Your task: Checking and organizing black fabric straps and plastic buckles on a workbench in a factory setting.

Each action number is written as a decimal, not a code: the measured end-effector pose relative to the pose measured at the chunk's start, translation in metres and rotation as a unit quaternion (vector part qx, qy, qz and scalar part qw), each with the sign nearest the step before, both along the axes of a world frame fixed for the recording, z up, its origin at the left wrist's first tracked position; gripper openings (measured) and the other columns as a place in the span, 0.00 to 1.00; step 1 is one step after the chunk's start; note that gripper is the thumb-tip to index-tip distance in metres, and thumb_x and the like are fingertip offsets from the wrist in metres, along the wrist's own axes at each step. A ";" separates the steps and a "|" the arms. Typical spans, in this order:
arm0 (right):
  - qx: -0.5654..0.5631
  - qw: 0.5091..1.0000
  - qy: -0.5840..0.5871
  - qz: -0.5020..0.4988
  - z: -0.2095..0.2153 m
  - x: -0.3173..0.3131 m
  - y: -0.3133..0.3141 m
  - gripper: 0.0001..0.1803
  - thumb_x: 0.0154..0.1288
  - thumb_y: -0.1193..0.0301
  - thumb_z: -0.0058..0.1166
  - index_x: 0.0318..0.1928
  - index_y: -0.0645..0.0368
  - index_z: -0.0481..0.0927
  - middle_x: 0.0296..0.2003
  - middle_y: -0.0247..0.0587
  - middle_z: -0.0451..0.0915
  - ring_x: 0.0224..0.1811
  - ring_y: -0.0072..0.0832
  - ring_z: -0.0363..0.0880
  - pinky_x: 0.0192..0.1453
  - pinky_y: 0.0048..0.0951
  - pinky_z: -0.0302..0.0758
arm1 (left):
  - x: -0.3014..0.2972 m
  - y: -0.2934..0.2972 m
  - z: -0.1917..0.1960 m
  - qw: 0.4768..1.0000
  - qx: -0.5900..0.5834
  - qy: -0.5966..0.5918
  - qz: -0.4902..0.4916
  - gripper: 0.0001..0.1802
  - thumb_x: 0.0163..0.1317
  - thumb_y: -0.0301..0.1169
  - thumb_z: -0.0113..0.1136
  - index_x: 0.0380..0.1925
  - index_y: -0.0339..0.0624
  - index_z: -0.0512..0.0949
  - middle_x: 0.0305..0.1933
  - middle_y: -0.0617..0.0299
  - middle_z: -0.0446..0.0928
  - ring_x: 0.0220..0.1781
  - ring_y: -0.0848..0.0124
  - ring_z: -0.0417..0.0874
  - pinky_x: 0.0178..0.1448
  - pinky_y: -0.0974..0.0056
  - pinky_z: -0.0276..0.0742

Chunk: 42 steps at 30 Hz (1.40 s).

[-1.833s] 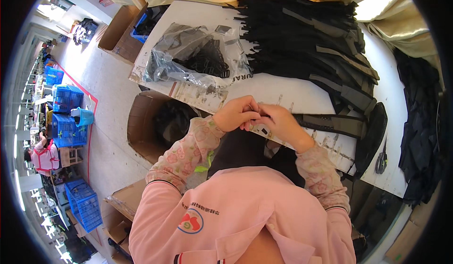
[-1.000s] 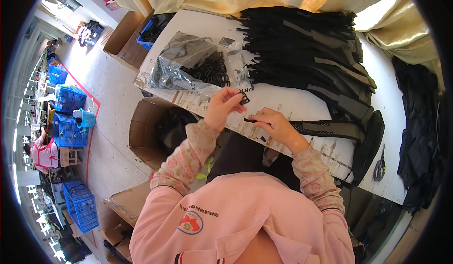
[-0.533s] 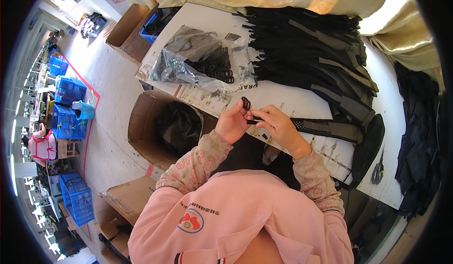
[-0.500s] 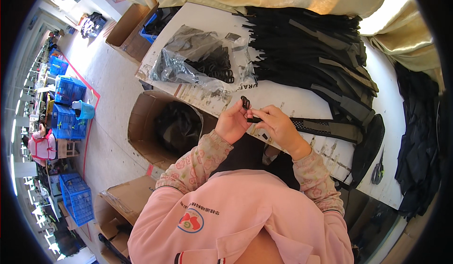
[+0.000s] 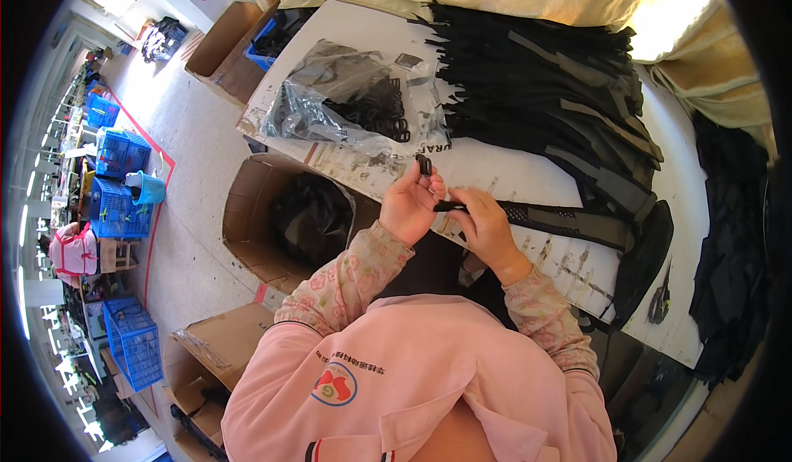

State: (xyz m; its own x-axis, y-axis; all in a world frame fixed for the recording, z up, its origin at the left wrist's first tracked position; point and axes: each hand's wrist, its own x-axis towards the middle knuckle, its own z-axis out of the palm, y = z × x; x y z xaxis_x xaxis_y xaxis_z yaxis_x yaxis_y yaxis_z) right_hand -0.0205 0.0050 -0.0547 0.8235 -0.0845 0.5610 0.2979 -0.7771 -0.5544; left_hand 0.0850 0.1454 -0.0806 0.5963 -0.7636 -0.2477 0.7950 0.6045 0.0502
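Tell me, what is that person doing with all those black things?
A person in a pink top sits at a white table. The left hand pinches a small black buckle, and the right hand holds the end of a black strap that lies on the table. A heap of more black straps and a clear bag of black buckles lie beyond the hands.

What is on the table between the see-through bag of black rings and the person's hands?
In the head view, only bare white tabletop with printed marks separates the plastic bag from the left hand, which pinches a small black buckle.
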 end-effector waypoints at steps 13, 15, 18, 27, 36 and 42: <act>0.239 0.962 0.117 0.067 0.007 0.004 -0.006 0.09 0.62 0.80 0.54 0.44 0.64 0.80 0.31 0.41 0.74 0.30 0.32 0.77 0.36 0.29 0.74 | -0.004 0.004 -0.002 0.999 0.039 -0.023 0.012 0.12 0.70 0.37 0.52 0.40 0.39 0.74 0.41 0.59 0.77 0.43 0.65 0.76 0.51 0.61 0.72; 0.214 0.967 0.123 0.068 0.004 0.006 -0.013 0.10 0.62 0.80 0.54 0.44 0.63 0.80 0.31 0.40 0.74 0.30 0.30 0.76 0.36 0.28 0.73 | -0.005 0.004 -0.002 0.999 0.025 -0.029 -0.024 0.11 0.69 0.36 0.52 0.39 0.40 0.75 0.39 0.60 0.77 0.42 0.66 0.76 0.50 0.60 0.71; 0.219 0.971 0.079 0.059 0.007 0.009 -0.020 0.07 0.63 0.78 0.55 0.42 0.65 0.80 0.31 0.36 0.74 0.30 0.24 0.73 0.36 0.25 0.71 | -0.010 0.002 -0.001 0.997 0.019 -0.043 -0.059 0.10 0.69 0.35 0.51 0.38 0.41 0.76 0.38 0.61 0.78 0.39 0.67 0.75 0.47 0.62 0.69; 0.440 0.862 0.217 0.129 0.015 0.007 -0.025 0.07 0.68 0.74 0.52 0.39 0.66 0.79 0.31 0.30 0.73 0.32 0.17 0.69 0.38 0.20 0.67 | -0.021 -0.009 0.013 0.991 0.052 -0.029 -0.122 0.08 0.66 0.35 0.56 0.32 0.45 0.75 0.32 0.65 0.76 0.33 0.71 0.72 0.41 0.65 0.66; 0.270 0.930 0.197 0.154 0.027 0.004 -0.032 0.06 0.64 0.77 0.52 0.39 0.66 0.79 0.29 0.38 0.73 0.31 0.27 0.72 0.39 0.25 0.69 | -0.021 -0.009 0.012 0.982 0.102 -0.046 -0.150 0.06 0.66 0.35 0.56 0.34 0.47 0.76 0.33 0.67 0.77 0.31 0.73 0.73 0.41 0.65 0.67; 0.139 0.960 0.160 0.184 0.034 0.004 -0.038 0.03 0.58 0.78 0.54 0.33 0.64 0.78 0.28 0.42 0.73 0.31 0.35 0.72 0.38 0.30 0.69 | -0.019 -0.007 0.013 0.970 0.108 -0.055 -0.213 0.06 0.66 0.36 0.56 0.36 0.48 0.76 0.35 0.68 0.76 0.32 0.72 0.72 0.41 0.64 0.66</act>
State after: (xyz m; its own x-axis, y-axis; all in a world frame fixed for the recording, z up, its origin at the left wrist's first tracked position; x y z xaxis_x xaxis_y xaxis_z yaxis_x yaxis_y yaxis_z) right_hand -0.0166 -0.0334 -0.0212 0.9528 0.1347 0.2719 0.3032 -0.4613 -0.8338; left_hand 0.0656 0.1381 -0.0676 0.2706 -0.8838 -0.3816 0.9528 0.1892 0.2374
